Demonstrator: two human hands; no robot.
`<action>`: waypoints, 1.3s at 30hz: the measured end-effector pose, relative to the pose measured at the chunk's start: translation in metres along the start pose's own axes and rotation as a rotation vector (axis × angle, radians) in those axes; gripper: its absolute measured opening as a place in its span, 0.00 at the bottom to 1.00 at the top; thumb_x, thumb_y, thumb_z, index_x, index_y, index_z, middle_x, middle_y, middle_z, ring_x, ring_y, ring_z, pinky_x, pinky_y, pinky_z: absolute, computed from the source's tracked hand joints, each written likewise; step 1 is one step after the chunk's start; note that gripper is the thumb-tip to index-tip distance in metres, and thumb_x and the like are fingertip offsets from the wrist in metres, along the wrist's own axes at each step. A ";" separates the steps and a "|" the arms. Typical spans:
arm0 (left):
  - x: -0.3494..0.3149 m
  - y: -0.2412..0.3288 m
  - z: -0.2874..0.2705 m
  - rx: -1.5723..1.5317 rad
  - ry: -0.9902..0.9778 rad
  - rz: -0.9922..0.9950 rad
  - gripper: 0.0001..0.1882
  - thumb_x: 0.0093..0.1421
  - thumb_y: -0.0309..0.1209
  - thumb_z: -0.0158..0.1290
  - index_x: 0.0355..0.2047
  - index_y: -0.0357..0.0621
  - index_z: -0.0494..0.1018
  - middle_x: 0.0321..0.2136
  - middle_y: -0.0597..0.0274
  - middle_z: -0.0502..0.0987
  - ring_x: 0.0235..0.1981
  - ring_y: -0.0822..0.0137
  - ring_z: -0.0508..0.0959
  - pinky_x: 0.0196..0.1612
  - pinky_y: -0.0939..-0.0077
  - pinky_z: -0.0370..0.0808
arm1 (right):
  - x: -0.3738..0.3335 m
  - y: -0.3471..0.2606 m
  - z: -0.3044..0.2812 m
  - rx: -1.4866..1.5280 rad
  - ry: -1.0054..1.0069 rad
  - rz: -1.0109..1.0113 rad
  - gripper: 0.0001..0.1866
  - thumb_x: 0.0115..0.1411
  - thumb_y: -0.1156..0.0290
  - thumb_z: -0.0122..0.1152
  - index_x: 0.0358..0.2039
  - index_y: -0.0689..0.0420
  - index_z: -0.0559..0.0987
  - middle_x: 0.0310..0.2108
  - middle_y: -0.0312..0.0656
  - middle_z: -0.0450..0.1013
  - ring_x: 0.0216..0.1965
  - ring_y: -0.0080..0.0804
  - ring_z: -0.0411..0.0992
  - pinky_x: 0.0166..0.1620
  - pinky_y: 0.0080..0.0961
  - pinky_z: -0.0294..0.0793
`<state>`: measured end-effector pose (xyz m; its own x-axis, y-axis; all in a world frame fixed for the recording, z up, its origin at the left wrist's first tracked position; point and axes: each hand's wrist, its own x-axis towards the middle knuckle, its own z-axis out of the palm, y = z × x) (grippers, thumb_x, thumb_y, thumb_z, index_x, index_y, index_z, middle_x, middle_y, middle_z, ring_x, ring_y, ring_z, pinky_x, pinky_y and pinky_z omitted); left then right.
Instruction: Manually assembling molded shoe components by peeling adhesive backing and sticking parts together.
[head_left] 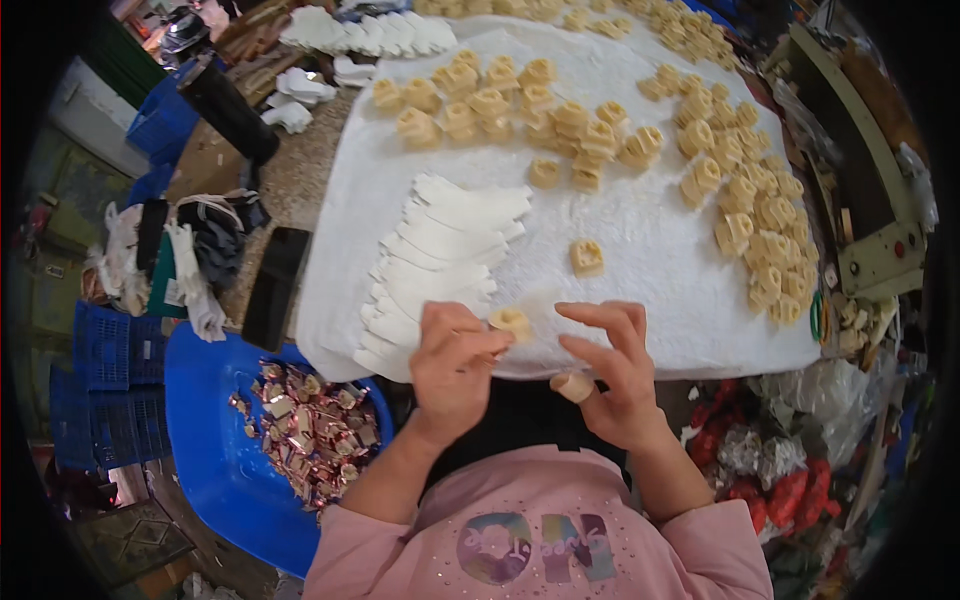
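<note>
My left hand (450,365) pinches a small cream moulded piece (511,322) with a ring-like opening, held over the near edge of the white cloth. My right hand (618,372) is to its right, fingers apart, and appears to hold nothing. A tan band (572,387) wraps its thumb. Beyond the hands, a single cream block (587,258) with a hollow top sits on the cloth. Flat white pieces (440,245) lie overlapped in a long row, just beyond my left hand.
A white cloth (640,260) covers the table, with clusters of cream blocks (570,125) at the back and right. A black phone (275,288) and black cylinder (232,112) stand left. Below is a blue tub (215,440) of shiny pinkish pieces (318,425). A metal frame (880,240) rises right.
</note>
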<state>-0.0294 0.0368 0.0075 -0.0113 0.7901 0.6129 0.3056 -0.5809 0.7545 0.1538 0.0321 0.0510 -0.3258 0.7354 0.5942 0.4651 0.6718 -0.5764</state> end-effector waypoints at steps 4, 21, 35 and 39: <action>0.002 0.015 0.009 -0.193 0.000 -0.041 0.15 0.43 0.10 0.54 0.28 0.43 0.76 0.25 0.63 0.63 0.29 0.65 0.64 0.32 0.75 0.66 | -0.039 0.020 0.017 0.627 0.029 0.534 0.13 0.57 0.70 0.60 0.41 0.60 0.72 0.39 0.43 0.72 0.35 0.32 0.70 0.41 0.27 0.69; -0.014 0.017 0.024 -0.129 -0.231 0.168 0.11 0.45 0.14 0.55 0.30 0.38 0.70 0.33 0.54 0.72 0.34 0.57 0.76 0.34 0.69 0.74 | -0.065 0.010 0.022 1.330 0.319 0.828 0.12 0.64 0.70 0.46 0.44 0.64 0.70 0.40 0.44 0.70 0.44 0.32 0.71 0.49 0.30 0.72; -0.007 0.026 0.030 0.357 -0.282 0.295 0.13 0.42 0.17 0.54 0.32 0.38 0.71 0.30 0.59 0.71 0.23 0.65 0.70 0.24 0.73 0.61 | -0.049 -0.001 0.011 0.692 0.034 0.720 0.16 0.64 0.68 0.42 0.44 0.67 0.71 0.40 0.48 0.73 0.41 0.32 0.74 0.44 0.25 0.72; -0.009 0.024 0.027 0.125 -0.263 0.049 0.11 0.46 0.14 0.54 0.30 0.37 0.71 0.30 0.55 0.72 0.25 0.62 0.72 0.27 0.72 0.68 | -0.046 0.018 0.006 0.628 -0.085 0.576 0.18 0.65 0.61 0.42 0.42 0.64 0.73 0.34 0.48 0.72 0.37 0.33 0.73 0.39 0.24 0.71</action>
<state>0.0036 0.0208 0.0138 0.2481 0.7948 0.5538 0.4150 -0.6038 0.6806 0.1721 0.0109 0.0103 -0.2514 0.9642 0.0839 0.0426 0.0976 -0.9943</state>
